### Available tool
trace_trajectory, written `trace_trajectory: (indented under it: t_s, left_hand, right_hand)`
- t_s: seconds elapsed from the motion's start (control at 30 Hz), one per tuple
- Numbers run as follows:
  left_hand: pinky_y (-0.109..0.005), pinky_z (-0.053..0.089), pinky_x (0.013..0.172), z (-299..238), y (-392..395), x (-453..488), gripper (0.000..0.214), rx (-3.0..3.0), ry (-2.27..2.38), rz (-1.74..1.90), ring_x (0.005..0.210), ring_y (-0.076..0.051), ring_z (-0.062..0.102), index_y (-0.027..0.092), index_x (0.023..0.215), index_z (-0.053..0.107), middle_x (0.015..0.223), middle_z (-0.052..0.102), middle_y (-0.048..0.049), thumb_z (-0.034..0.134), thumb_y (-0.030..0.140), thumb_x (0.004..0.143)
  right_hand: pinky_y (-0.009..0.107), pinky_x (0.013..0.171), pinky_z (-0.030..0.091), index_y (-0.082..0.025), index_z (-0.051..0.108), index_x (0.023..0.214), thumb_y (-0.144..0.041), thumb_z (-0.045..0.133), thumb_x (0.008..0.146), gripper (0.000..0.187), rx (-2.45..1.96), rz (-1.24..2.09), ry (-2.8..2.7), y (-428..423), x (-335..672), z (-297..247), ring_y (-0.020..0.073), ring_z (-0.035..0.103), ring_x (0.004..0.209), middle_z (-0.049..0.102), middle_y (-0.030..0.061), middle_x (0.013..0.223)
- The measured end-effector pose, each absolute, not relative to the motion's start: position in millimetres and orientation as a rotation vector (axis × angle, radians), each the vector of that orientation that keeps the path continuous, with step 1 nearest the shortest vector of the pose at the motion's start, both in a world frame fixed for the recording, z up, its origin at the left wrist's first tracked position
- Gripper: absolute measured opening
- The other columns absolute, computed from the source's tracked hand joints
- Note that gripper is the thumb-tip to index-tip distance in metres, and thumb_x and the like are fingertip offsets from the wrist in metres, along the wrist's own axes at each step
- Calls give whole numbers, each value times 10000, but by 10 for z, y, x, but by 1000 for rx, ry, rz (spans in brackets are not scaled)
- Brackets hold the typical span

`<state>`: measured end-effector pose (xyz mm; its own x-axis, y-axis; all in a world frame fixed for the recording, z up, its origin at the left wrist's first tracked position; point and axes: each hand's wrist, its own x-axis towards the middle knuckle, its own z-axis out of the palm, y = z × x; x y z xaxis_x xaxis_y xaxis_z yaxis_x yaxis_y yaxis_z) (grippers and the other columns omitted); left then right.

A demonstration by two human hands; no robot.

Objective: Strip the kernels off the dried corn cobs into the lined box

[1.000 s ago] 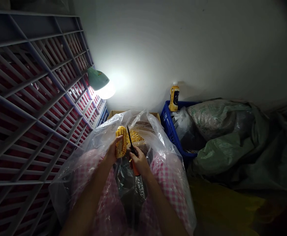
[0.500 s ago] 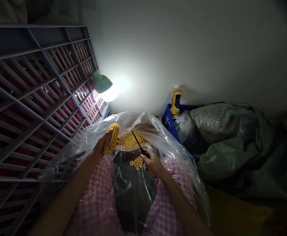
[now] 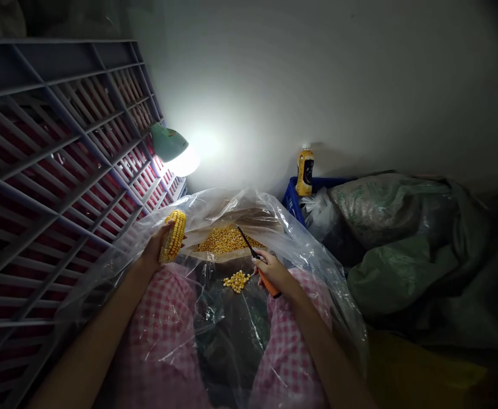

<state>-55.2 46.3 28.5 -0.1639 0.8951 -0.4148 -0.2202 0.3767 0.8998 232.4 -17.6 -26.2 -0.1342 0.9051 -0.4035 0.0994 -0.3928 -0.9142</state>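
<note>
My left hand (image 3: 154, 247) is wrapped round an ear of corn (image 3: 174, 237), tilted upright, with full rows of yellow kernels facing the light. In my right hand (image 3: 274, 272) is a screwdriver (image 3: 270, 284) with an orange handle; its thin dark shaft points up and left, apart from the corn. A clear plastic sheet (image 3: 308, 250) covers my lap. On it, between my legs, lies a small pile of loose kernels (image 3: 237, 281). Farther forward, a larger heap of corn kernels (image 3: 225, 240) rests in the fold of the plastic.
Stacked purple-grey slatted crates (image 3: 61, 147) rise along the left, with a lit bulb lamp (image 3: 174, 149) hanging on them. At the right stands a blue crate (image 3: 292, 199) with a yellow bottle (image 3: 305, 170) and bags. Green sacking (image 3: 396, 278) lies beside it. A white wall closes the back.
My left hand has moved left with the ear of corn, away from the screwdriver. My right hand has shifted slightly right, showing more of the orange handle.
</note>
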Motion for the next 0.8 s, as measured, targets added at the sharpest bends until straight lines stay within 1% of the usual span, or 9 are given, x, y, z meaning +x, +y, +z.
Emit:
trace_trajectory:
  t_s: [0.13,0.23,0.3,0.4,0.47,0.53,0.6,0.7,0.8]
  left_hand:
    - [-228,536,488,279,455,-528,262,655,1396,1083,524,-157,641,122,974,607,647,683,-67,513,323,836]
    - [-229,533,486,283,451,-534,304,663,1403,1074,519,-157,639,117,1010,605,653,683,-67,532,347,825]
    - [-227,533,489,284,445,-539,313,671,1396,1061,524,-156,641,117,1017,604,657,683,-68,537,353,822]
    - [-222,532,488,280,433,-538,296,685,1390,1042,511,-153,636,119,997,606,652,683,-72,521,351,834]
    - [-219,526,478,282,423,-532,293,688,1399,1028,482,-147,623,116,982,608,642,681,-76,511,355,842]
    - [-216,519,465,291,411,-522,286,683,1413,1011,459,-142,611,115,975,603,633,679,-77,507,353,849]
    - [-214,511,446,303,397,-514,271,683,1423,994,447,-141,605,118,976,597,626,675,-71,505,344,856]
    - [-216,506,433,308,380,-512,249,687,1421,980,445,-144,606,129,969,591,621,669,-59,502,335,860]
    - [-224,517,455,285,377,-522,243,696,1407,974,467,-148,616,134,968,588,623,664,-54,525,333,845]
  right_hand:
    - [198,329,366,-186,564,1104,-270,546,796,320,-1495,1634,-1121,-204,2283,-215,89,476,310,557,-80,526]
    - [203,329,360,-180,603,935,-298,562,793,189,-1523,1645,-1118,-212,2266,-186,87,475,306,571,-64,529]
    - [207,324,356,-178,593,849,-296,551,799,135,-1555,1650,-1128,-221,2259,-182,89,472,304,569,-54,523]
    - [207,322,348,-180,575,846,-255,531,797,100,-1606,1664,-1165,-248,2253,-201,95,467,304,552,-53,502]
    - [211,323,347,-177,571,847,-201,528,768,93,-1627,1684,-1214,-270,2249,-224,99,462,301,532,-60,486]
    - [209,327,348,-171,568,842,-140,528,721,132,-1640,1699,-1274,-290,2244,-247,98,452,298,508,-74,469]
    - [202,332,347,-170,566,867,-98,529,675,208,-1654,1695,-1340,-307,2239,-269,94,446,302,492,-87,464]
    - [197,343,343,-174,565,922,-80,551,626,311,-1674,1656,-1448,-322,2233,-305,96,458,324,497,-93,480]
    - [204,362,339,-178,569,960,-91,575,606,364,-1711,1584,-1545,-320,2226,-351,104,465,348,501,-92,496]
